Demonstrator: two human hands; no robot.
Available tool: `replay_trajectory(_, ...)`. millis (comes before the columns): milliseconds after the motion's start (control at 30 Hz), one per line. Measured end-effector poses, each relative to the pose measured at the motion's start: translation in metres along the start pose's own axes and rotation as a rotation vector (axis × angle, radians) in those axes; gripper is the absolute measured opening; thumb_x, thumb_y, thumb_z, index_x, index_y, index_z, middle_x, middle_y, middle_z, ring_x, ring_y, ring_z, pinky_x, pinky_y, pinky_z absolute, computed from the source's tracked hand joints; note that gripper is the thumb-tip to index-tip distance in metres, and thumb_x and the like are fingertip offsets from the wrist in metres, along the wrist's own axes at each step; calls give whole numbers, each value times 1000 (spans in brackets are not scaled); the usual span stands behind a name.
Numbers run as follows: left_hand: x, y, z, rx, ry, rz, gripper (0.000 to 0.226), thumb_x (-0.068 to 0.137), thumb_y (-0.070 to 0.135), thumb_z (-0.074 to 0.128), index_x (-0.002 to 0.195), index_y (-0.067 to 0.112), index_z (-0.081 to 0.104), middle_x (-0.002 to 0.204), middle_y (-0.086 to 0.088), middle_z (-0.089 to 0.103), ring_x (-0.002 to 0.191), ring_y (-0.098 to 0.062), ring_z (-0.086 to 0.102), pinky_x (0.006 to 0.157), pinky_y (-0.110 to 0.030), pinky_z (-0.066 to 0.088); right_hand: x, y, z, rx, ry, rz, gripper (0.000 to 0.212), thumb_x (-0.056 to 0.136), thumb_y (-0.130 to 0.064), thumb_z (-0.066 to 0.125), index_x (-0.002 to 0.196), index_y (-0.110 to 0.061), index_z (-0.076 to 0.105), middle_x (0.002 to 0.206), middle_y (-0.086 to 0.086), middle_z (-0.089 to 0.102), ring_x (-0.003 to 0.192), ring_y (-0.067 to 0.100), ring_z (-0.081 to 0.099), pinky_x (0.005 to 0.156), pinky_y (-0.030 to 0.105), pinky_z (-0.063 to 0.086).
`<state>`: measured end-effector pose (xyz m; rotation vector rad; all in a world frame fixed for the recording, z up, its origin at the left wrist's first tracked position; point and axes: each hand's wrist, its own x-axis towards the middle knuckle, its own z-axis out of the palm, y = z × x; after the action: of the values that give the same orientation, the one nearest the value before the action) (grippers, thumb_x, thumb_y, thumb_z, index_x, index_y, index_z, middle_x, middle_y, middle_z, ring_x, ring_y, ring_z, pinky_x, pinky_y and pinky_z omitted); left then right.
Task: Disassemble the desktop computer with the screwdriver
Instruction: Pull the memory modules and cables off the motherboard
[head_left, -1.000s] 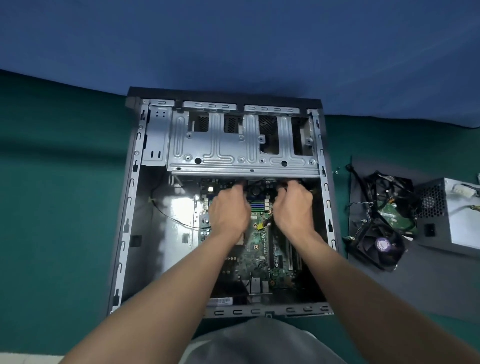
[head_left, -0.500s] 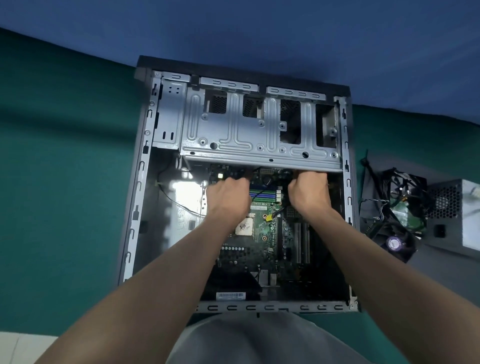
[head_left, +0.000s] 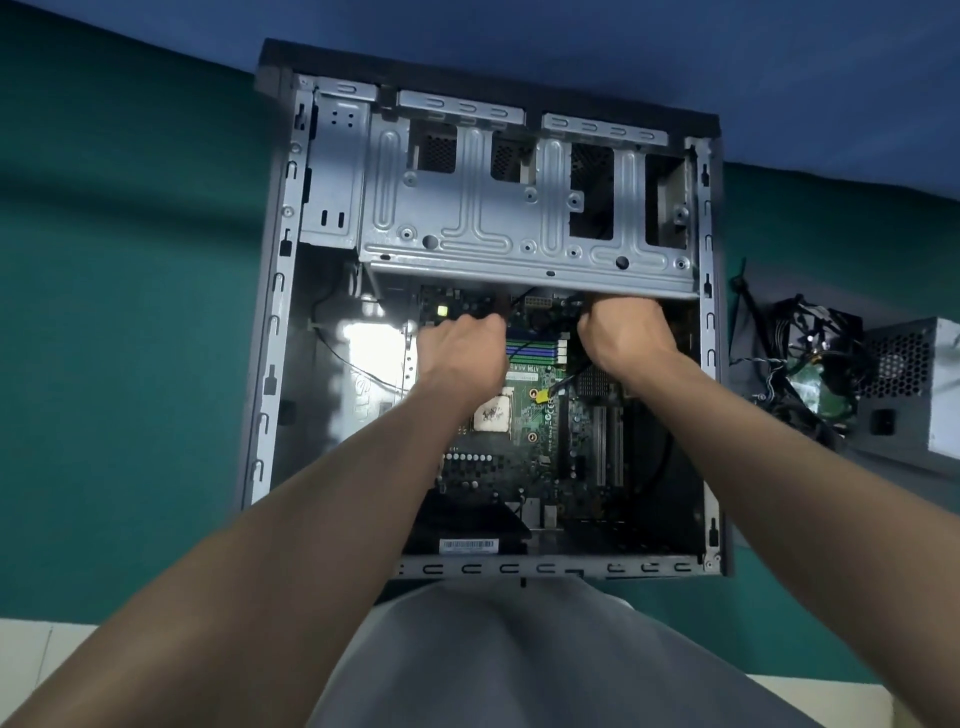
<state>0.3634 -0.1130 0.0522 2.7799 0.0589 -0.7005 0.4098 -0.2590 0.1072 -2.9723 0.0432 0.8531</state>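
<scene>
In the head view, the open grey metal desktop computer case (head_left: 275, 364) is seen lying flat on the green cloth-covered surface (head_left: 130, 312) at the centre of the frame, with its green motherboard (head_left: 498, 467) exposed in the lower half and a silver stamped-metal drive cage (head_left: 519, 218) spanning the upper half. The left hand (head_left: 462, 348) and the right hand (head_left: 626, 332) are set side by side at the motherboard's top edge, just under the cage's lip, with fingers curled downward; whether either grip is clenched on anything cannot be told, the fingertips being hidden. At the right edge of the frame, a grey perforated power supply box (head_left: 904, 395) and a tangle of black cables (head_left: 800, 332) are laid beside the case.
</scene>
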Motion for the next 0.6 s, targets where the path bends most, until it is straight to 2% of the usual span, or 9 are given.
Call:
replay_trajectory(133, 0, -1, -4, -8, -5, 21, 17, 90, 19, 60, 91, 20, 43, 66, 5, 44, 58, -11, 39, 67, -32, 29, 5, -8, -3, -161, -104, 6, 40, 100, -24, 31, 70, -7, 49, 68, 5, 49, 59, 20, 45, 71, 34, 39)
replay_trajectory(233, -2, -2, -6, -21, -4, 32, 19, 90, 18, 60, 92, 20, 42, 68, 4, 45, 67, -17, 45, 69, -32, 31, 11, -10, -5, -131, -107, 25, 31, 97, -24, 34, 92, -4, 57, 88, 11, 57, 75, 28, 52, 71, 35, 41)
replay_trajectory(300, -2, -3, -7, -35, 8, 36, 19, 90, 15, 59, 92, 19, 41, 68, 4, 45, 70, -18, 46, 70, -33, 30, 9, -7, -3, -121, -54, 0, 30, 97, -20, 36, 84, -2, 56, 87, 13, 55, 76, 30, 49, 69, 33, 39)
replay_trajectory(367, -2, -4, -7, -54, 14, 42, 16, 90, 13, 57, 93, 20, 43, 68, 4, 44, 73, -20, 47, 71, -33, 30, 3, -3, 0, -88, 25, -12, 35, 96, -17, 40, 64, -3, 47, 81, 14, 52, 74, 30, 46, 67, 31, 37)
replay_trajectory(400, -2, -4, -7, -67, 15, 48, 16, 90, 13, 57, 93, 20, 43, 68, 4, 44, 73, -20, 47, 72, -33, 30, 2, 0, 1, -47, 59, -11, 35, 94, -14, 43, 61, -5, 42, 80, 14, 51, 73, 29, 46, 65, 31, 37)
replay_trajectory(500, -2, -5, -6, -93, 17, 61, 14, 89, 11, 56, 93, 18, 45, 69, 4, 46, 73, -20, 49, 72, -34, 32, 3, 5, 4, 90, 115, 24, 26, 90, -6, 46, 64, -6, 41, 73, 9, 47, 64, 24, 45, 57, 27, 37)
replay_trajectory(600, -2, -6, -6, -89, 29, 63, 14, 90, 10, 55, 93, 18, 44, 69, 4, 46, 73, -20, 48, 72, -34, 31, 5, 5, 4, 120, 103, 54, 30, 89, -5, 46, 60, -9, 39, 66, 4, 40, 56, 15, 37, 46, 24, 28)
